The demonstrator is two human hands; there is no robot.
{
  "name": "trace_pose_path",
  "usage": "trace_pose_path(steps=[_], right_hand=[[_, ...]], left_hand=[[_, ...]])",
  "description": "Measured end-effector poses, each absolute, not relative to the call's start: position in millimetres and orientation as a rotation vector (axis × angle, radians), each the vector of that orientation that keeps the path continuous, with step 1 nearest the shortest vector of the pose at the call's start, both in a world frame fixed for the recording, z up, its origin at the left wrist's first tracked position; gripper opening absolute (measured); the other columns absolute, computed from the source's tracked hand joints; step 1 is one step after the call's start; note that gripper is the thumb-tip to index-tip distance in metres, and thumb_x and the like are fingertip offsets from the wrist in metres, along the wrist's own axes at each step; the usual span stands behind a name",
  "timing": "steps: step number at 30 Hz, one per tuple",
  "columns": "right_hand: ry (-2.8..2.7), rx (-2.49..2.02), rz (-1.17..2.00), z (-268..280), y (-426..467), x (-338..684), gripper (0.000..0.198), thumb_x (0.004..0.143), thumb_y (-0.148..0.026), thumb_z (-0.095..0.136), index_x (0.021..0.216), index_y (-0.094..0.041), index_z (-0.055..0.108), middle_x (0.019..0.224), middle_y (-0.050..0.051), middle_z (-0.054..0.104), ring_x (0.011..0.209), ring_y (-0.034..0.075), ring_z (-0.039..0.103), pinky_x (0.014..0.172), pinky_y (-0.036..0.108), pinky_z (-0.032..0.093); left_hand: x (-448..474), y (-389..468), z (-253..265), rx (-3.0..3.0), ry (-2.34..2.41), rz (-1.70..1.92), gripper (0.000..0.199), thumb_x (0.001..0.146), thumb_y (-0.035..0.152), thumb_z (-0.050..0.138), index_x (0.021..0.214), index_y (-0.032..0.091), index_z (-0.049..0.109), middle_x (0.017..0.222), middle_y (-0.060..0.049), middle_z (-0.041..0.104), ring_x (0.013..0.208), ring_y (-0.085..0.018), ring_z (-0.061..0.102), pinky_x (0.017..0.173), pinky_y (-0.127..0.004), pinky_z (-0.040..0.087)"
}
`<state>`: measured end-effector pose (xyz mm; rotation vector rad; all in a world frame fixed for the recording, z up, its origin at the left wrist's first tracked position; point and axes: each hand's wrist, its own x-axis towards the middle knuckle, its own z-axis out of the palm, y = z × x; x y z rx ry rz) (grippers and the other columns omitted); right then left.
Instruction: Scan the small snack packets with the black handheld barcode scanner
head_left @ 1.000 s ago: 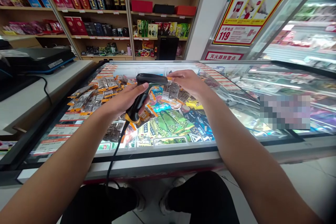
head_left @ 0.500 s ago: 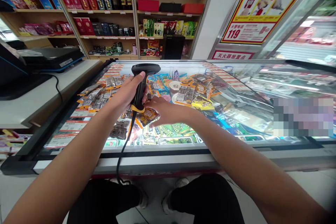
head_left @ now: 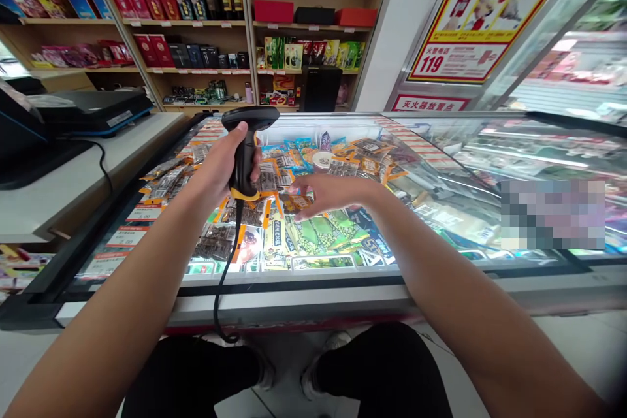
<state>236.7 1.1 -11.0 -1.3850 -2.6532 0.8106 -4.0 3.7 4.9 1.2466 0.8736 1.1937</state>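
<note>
My left hand is wrapped round the handle of a black and yellow barcode scanner, held upright above the goods in a glass-topped freezer chest. Its head points away to the right, and a black cord hangs from the handle's base. To the right, my right hand curls its fingers and thumb round an orange-and-brown snack packet, which is partly hidden. Just beyond the scanner lies an orange-edged packet with a printed label. Green packets lie below my right hand.
More orange-edged packets are heaped at the left, beside price tags. A white-lidded tub sits farther back. A counter bears a black scale at left. Wooden shelves with boxes and bottles stand behind.
The scanner and my left hand have shifted left and slightly up. My right hand has moved right and up with the snack packet, uncovering green packets where it was.
</note>
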Motion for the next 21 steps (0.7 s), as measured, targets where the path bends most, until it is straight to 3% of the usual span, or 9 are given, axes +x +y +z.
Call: trace_pose_path(steps=[4,8,12,21], right_hand=[[-2.304,-1.207,1.215,-6.5,13.3,254.2,0.047,0.090,-0.057,0.060,0.122,-0.024,0.067,0.121,0.010,0.072,0.109,0.030,0.066,0.092,0.043,0.054],[-1.749,-0.980,1.483,-9.8,23.2,268.2,0.050,0.092,-0.051,0.046,0.128,-0.021,0.062,0.117,0.011,0.073,0.113,0.030,0.065,0.101,0.048,0.051],[-1.513,-0.801,1.542,-16.0,30.0,270.0,0.054,0.085,-0.065,0.053,0.120,-0.025,0.062,0.109,0.009,0.073,0.106,0.029,0.066,0.098,0.048,0.051],[-1.396,-0.903,1.486,-20.4,35.0,268.5,0.056,0.081,-0.072,0.063,0.115,-0.028,0.066,0.094,0.008,0.073,0.092,0.030,0.066,0.077,0.045,0.054]], left_hand=[[-1.2,0.3,5.2,1.249,0.845,1.180,0.043,0.092,0.062,0.058,0.092,0.020,0.056,0.062,0.002,0.059,0.040,-0.010,0.053,0.041,-0.023,0.039],[1.5,-3.2,-0.9,1.323,0.764,1.103,0.043,0.090,0.062,0.060,0.087,0.019,0.056,0.065,0.001,0.060,0.040,-0.010,0.053,0.039,-0.023,0.038],[3.9,-6.7,-10.2,1.471,0.682,0.890,0.050,0.091,0.067,0.057,0.082,0.017,0.059,0.064,-0.002,0.062,0.041,-0.011,0.054,0.041,-0.024,0.040],[9.2,-15.5,-18.0,1.594,0.615,0.663,0.052,0.098,0.064,0.048,0.083,0.016,0.063,0.066,-0.005,0.064,0.046,-0.012,0.057,0.046,-0.025,0.042]])
